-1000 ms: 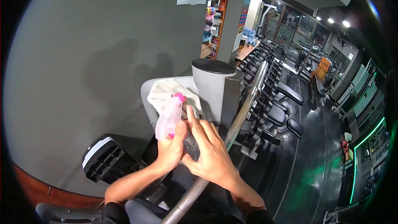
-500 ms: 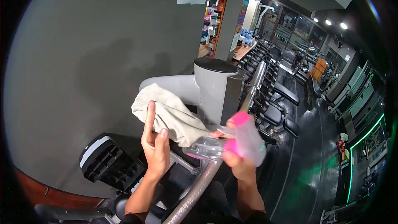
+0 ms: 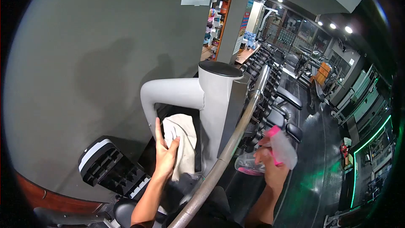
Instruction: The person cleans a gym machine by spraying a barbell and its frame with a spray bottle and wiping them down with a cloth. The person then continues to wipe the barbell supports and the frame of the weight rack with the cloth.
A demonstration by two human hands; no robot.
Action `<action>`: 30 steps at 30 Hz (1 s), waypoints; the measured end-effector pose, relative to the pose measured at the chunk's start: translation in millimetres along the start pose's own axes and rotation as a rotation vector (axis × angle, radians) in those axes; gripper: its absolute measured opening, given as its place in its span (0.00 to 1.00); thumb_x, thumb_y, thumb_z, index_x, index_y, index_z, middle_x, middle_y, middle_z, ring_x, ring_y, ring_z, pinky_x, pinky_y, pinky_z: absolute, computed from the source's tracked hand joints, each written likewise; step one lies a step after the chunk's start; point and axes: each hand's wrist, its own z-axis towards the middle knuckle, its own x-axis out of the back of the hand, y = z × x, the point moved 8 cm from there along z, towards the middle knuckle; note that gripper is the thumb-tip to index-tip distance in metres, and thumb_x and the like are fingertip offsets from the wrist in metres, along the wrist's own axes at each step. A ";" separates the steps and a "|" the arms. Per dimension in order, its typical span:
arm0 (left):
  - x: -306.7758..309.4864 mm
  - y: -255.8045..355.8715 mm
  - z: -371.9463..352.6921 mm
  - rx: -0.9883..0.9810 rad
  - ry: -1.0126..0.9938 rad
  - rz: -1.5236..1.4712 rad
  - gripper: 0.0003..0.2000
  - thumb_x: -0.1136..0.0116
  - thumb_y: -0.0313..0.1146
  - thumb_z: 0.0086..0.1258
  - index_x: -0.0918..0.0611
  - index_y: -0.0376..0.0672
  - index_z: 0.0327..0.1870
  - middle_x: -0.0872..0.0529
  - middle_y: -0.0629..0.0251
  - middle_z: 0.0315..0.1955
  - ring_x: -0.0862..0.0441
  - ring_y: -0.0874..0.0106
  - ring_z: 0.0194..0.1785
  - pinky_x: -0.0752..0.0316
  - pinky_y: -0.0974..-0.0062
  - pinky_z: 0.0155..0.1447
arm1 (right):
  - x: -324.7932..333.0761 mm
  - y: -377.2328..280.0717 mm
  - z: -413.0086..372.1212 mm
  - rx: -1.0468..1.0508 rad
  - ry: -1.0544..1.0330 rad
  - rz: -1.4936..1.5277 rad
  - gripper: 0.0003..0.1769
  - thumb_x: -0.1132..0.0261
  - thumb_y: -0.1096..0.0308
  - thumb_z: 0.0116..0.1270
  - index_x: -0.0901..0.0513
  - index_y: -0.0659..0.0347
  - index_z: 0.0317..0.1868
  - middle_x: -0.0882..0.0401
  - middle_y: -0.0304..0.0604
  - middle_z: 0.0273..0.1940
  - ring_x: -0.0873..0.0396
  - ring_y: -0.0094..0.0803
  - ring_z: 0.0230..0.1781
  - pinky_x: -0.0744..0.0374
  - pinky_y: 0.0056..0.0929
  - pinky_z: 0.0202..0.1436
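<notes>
My left hand (image 3: 167, 155) grips a cream-coloured cloth (image 3: 183, 137), which hangs in loose folds. Its thumb presses the cloth while the index finger points up along the edge. In front of the cloth's upper end is a bent grey tube (image 3: 171, 90) joined to a thick grey post (image 3: 215, 101) with a black cap. To the right, beyond a long metal bar (image 3: 228, 152), my right hand (image 3: 270, 162) is wrapped round a spray bottle (image 3: 249, 164) with a clear body, a whitish head and pink parts. The bottle is tilted sideways, its base towards the left.
A ribbed black step-like part (image 3: 114, 166) with a white edge stands at lower left by the grey wall (image 3: 84, 38). Dumbbells (image 3: 263, 57) on a rack run into the background. Padded benches (image 3: 289, 98) stand right of the bar, beside the dark floor (image 3: 310, 152).
My left hand has drawn the cloth down below the bent tube, where it hangs more upright. My right hand has carried the spray bottle right and slightly down, away from the cloth.
</notes>
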 end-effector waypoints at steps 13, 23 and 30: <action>-2.0 -76.5 -11.2 0.575 -0.038 -0.677 0.24 0.50 0.49 0.69 0.27 0.44 0.60 0.18 0.59 0.50 0.20 0.62 0.52 0.26 0.58 0.58 | -15.3 18.1 -12.9 -0.155 -0.046 -0.252 0.08 0.33 0.73 0.63 0.19 0.66 0.42 0.18 0.38 0.28 0.24 0.18 0.24 0.26 0.19 0.28; 0.5 -86.2 -4.4 0.533 -0.060 -0.726 0.21 0.49 0.37 0.71 0.31 0.43 0.63 0.22 0.59 0.56 0.24 0.62 0.60 0.30 0.58 0.64 | -16.1 9.3 -16.6 -0.011 -0.004 -0.423 0.06 0.34 0.74 0.63 0.20 0.67 0.38 0.19 0.39 0.26 0.25 0.20 0.20 0.28 0.20 0.25; 0.3 -86.2 -0.8 0.490 -0.032 -0.775 0.21 0.50 0.40 0.73 0.32 0.44 0.64 0.23 0.61 0.58 0.24 0.62 0.60 0.32 0.58 0.66 | -19.8 1.8 -14.8 -0.037 -0.010 -0.472 0.10 0.32 0.76 0.59 0.19 0.64 0.42 0.17 0.43 0.30 0.19 0.22 0.25 0.24 0.20 0.30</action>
